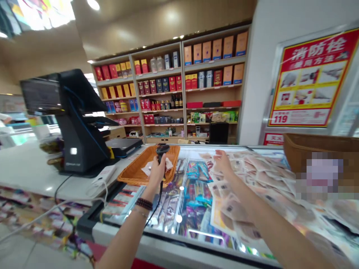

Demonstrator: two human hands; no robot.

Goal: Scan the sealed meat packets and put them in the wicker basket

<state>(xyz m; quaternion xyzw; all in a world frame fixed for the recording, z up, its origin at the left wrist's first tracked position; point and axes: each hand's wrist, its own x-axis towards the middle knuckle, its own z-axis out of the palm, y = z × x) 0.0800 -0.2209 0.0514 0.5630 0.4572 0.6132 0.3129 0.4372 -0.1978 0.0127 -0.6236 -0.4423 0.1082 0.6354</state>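
Note:
My left hand (157,170) grips a black barcode scanner (162,150) by its handle, its cable hanging down past my wrist. It is held over an orange wicker basket (126,175), where a crumpled white-and-clear packet (147,169) lies. My right hand (223,162) reaches over many flat clear packets (258,168) with pale round contents and small labels. Its thumb and fingers are drawn together beside the packets at the left of the spread; whatever is between them is too small to make out. The packets lie on the glass top of a display freezer (182,194).
On the left counter (17,157) stands a dark checkout terminal (81,130), with a flat black device (123,146) beside it. White and black cables trail in front. Colourful packs show through the glass. A brown basket (291,149) sits at right; stocked shelves (168,86) line the back.

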